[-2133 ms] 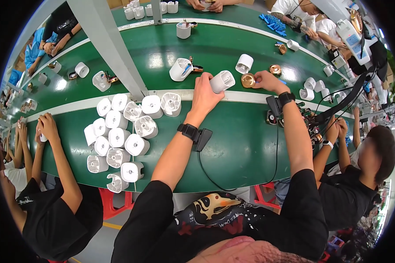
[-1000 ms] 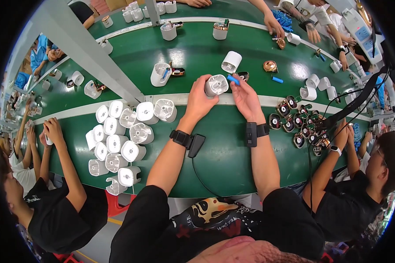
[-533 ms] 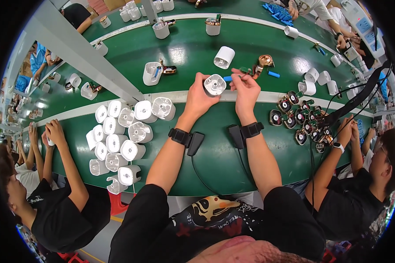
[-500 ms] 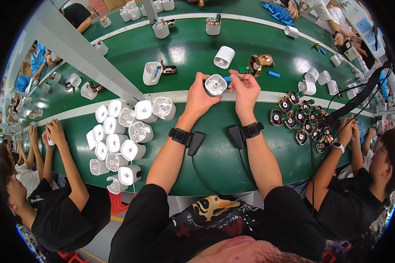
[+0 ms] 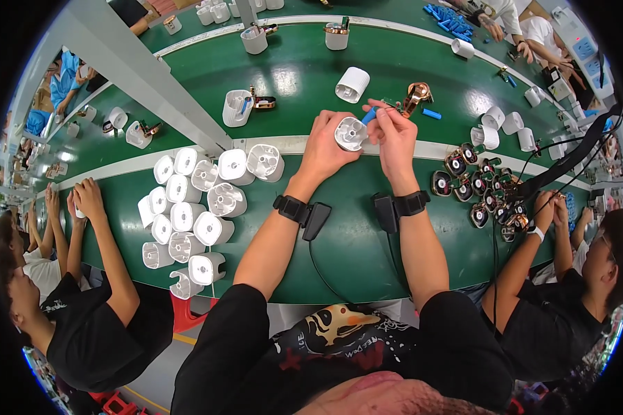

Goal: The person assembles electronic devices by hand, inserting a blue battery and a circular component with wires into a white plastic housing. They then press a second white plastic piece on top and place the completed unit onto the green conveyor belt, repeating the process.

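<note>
My left hand is closed around a white plastic housing, whose open end with inner ribs faces up. Just to its right, the fingers of my right hand pinch a blue cylindrical battery. The battery is tilted beside the housing's rim; whether they touch is unclear. Beyond my right fingertips is a copper-coloured ring-shaped part, with a small circuit board partly hidden by the fingers. Another blue battery lies on the green table close by. A white housing lies tipped just beyond my hands.
Several white housings are grouped left of my forearms. To the right, several round black-and-copper assemblies lie near black cables. A metal post rises at the left. Co-workers sit on both sides; blue batteries are piled far right.
The battery in my right hand has moved up and away from the housing's mouth and is more tilted. The copper-coloured part beyond my fingers has turned. My left hand keeps hold of the housing.
</note>
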Action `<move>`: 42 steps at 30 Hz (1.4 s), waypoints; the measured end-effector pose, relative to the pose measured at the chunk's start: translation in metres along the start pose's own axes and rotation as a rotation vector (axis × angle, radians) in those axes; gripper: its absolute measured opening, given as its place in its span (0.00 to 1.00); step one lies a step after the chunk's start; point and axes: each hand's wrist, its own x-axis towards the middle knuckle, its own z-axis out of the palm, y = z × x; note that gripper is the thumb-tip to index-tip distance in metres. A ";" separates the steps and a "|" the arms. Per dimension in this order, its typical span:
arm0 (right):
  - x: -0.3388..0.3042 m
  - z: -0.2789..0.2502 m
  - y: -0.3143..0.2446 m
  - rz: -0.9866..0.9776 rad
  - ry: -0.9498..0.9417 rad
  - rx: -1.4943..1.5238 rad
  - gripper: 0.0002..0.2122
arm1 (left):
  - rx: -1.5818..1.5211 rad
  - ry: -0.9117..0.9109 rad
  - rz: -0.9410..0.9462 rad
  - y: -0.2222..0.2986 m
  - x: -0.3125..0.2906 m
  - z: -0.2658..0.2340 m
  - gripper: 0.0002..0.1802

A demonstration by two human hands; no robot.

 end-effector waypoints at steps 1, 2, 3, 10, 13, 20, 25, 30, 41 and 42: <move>0.001 -0.002 -0.002 -0.028 0.004 -0.037 0.13 | -0.008 0.002 -0.006 0.000 0.000 0.001 0.35; 0.002 -0.003 -0.002 -0.057 0.008 -0.073 0.13 | -0.016 0.005 -0.013 0.000 0.000 0.001 0.34; 0.002 -0.003 -0.001 -0.056 0.007 -0.073 0.13 | -0.024 0.007 -0.019 0.000 0.000 0.002 0.34; -0.007 0.017 0.002 -0.075 0.084 -0.047 0.11 | -0.003 0.040 -0.022 -0.003 0.002 0.004 0.35; -0.011 0.019 0.004 -0.110 0.077 -0.065 0.10 | 0.014 0.057 -0.018 -0.003 0.001 0.004 0.35; -0.011 0.018 0.019 -0.141 0.085 -0.080 0.09 | 0.061 0.086 0.020 -0.002 0.001 0.006 0.34; 0.003 -0.012 0.020 -0.322 -0.007 -0.654 0.10 | 0.072 0.059 0.023 -0.003 0.001 0.004 0.33; -0.003 -0.001 0.041 0.012 0.110 -0.189 0.10 | 0.022 -0.008 -0.012 0.000 0.000 0.003 0.33; -0.007 0.011 0.035 0.197 0.173 -0.056 0.11 | 0.020 -0.034 -0.063 0.004 0.001 0.001 0.33; -0.006 0.011 0.033 0.202 0.188 -0.065 0.11 | 0.013 -0.033 -0.076 0.004 0.001 0.003 0.34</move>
